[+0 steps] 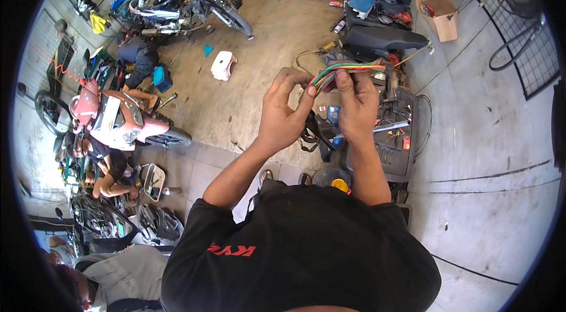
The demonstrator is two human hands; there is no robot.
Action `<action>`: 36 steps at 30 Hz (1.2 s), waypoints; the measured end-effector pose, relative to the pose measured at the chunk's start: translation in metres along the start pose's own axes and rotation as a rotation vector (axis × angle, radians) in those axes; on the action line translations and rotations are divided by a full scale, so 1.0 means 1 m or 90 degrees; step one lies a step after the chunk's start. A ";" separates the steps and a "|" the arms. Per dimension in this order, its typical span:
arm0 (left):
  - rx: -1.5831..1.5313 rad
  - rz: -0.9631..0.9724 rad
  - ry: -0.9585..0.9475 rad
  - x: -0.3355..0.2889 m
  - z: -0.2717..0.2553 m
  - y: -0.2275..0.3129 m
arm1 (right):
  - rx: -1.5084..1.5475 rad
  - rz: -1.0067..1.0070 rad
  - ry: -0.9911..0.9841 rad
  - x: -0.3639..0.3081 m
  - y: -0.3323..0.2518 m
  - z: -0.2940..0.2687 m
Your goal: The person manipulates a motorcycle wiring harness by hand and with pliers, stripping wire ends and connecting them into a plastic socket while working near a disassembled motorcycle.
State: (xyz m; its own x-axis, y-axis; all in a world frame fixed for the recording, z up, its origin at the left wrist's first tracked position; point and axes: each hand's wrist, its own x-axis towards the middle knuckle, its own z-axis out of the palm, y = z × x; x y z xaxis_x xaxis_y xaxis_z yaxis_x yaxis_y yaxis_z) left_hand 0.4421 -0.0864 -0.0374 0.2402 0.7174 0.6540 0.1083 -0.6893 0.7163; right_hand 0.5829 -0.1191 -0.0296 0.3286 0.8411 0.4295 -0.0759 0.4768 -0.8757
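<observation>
A bundle of thin wires [352, 67], green, yellow, red and orange, is stretched between my two raised hands. My left hand [283, 110] pinches its left end between thumb and fingertips. On the other side, my right hand [358, 109] grips the bundle with the thumb pressed on top and the fingers curled behind. Red-tipped ends stick out to the right past that hand. What lies behind the fingers is hidden. Below and right of my right hand is a dark tray-like surface [374, 162] with tools and small parts on it.
A black motorcycle seat [383, 37] lies just beyond my hands. A white stool [223, 64] stands on the floor ahead. To the left, people work beside a pink motorcycle [132, 123]. A cardboard box [445, 28] sits by the right wall. Near my feet is a bucket [323, 177].
</observation>
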 end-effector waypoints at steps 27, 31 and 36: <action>-0.170 -0.044 -0.403 0.031 0.024 -0.017 | -0.392 -0.183 -0.031 0.054 -0.023 -0.070; 0.252 0.115 -0.415 0.063 0.037 -0.019 | -0.335 -0.173 0.000 0.058 -0.030 -0.065; 0.297 0.306 -0.260 0.066 0.043 -0.014 | -0.219 -0.135 0.056 0.060 -0.051 -0.066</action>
State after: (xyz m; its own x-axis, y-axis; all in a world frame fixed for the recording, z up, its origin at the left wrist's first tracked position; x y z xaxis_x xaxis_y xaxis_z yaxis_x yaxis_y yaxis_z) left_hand 0.4976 -0.0339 -0.0142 0.6898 0.2979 0.6599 0.2747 -0.9510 0.1421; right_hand 0.6689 -0.1100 0.0259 0.3840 0.7010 0.6010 0.3161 0.5117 -0.7989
